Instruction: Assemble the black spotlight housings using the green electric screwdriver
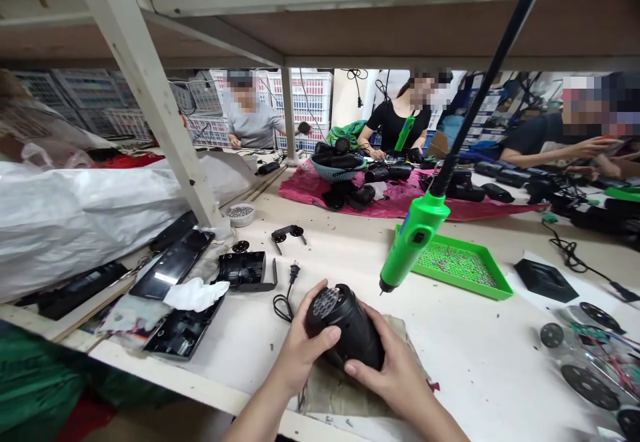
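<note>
Hair dryer body [345, 325], black plastic with a honeycomb grille facing up and to the left, held above a tan cloth pad [345, 392] on a white workbench [480, 375]; left hand [300, 342] closed around the dryer's near side, fingers and thumb wrapped on the casing; right hand [387, 369] closed around its right side, also gripping firmly.

Left of the dryer: power plug [294, 272] with coiled black cord; open black housing half [243, 270]; crumpled white tissue [195, 294]; black plastic panels [183, 327] lying flat; black metal bracket [287, 234] just beyond the plug; small bowl of steel balls [241, 214] farther back; white woven sack [85, 209] at the far left.

Right of the dryer: green electric screwdriver [414, 242] hanging tip-down from a black cord [487, 75]; green tray of screws [453, 265] behind it; black square plate [545, 280]; clear bag of black discs and coloured wires [590, 362] at the bench edge.

Beyond the dryer: pink cloth [400, 202] under a blue basket of dryers [336, 169] and loose dryer parts; co-worker in a black top [395, 122]; co-worker in a grey T-shirt [255, 125], before white plastic crates [300, 102]; third co-worker [545, 142] at the right, both hands on a small item.
</note>
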`<state>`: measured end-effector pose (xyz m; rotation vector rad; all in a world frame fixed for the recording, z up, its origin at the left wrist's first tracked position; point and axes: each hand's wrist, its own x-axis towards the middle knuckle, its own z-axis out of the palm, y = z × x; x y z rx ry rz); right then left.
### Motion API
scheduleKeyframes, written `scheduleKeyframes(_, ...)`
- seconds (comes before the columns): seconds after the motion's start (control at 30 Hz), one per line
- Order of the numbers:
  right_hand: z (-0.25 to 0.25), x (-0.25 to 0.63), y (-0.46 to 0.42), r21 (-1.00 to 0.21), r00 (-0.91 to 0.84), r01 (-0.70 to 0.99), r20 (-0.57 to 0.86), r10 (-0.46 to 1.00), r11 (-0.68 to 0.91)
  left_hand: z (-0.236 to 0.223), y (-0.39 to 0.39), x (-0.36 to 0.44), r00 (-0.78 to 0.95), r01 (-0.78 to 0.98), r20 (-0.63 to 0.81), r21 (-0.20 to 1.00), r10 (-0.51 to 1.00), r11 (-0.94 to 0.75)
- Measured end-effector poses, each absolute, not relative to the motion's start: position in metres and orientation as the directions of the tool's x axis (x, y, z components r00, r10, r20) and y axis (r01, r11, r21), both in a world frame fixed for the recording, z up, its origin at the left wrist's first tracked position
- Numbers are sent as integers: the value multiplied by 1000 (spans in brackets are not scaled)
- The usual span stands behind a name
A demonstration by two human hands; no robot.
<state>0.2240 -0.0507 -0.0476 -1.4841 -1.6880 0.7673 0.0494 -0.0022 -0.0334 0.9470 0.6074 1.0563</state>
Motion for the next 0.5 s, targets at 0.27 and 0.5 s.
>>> scheduleKeyframes(0.27, -48, 232, -51, -825, -98, 537, 149, 984, 178, -38, 2, 45, 458, -395, 53, 906, 887, 150)
scheduleKeyframes(0.5, -47, 230, -50, -837, -85, 523, 137, 987, 162, -36, 2, 48, 375, -415, -69, 879, 924, 235)
